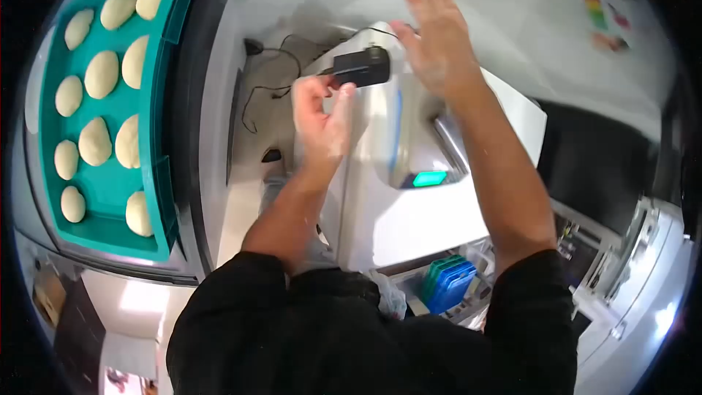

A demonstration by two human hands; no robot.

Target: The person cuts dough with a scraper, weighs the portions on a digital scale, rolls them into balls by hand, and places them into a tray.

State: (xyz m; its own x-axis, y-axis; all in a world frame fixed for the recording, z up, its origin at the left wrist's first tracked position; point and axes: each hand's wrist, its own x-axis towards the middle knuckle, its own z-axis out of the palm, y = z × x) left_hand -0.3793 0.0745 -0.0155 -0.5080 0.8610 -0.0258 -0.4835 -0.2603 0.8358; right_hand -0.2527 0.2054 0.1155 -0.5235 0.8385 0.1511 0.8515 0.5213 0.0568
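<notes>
My left hand [322, 121] pinches a black power adapter [362, 66] between thumb and fingers, raised over the far left part of a white table [417, 230]. A thin dark cable [373, 29] runs near the adapter. Further right, my right hand [437, 40] is held up with fingers stretched apart and nothing in it. Below and between my forearms sits a kitchen scale [420, 150] with a lit green display; its outline is smeared by motion.
On the left, a green tray [150, 153] carries several dough balls [101, 74]. Loose black cables [274, 91] hang and lie by the wall beyond the table. Blue and green plastic lids or containers [450, 285] stand under the table's near edge. Metal equipment [629, 263] is at right.
</notes>
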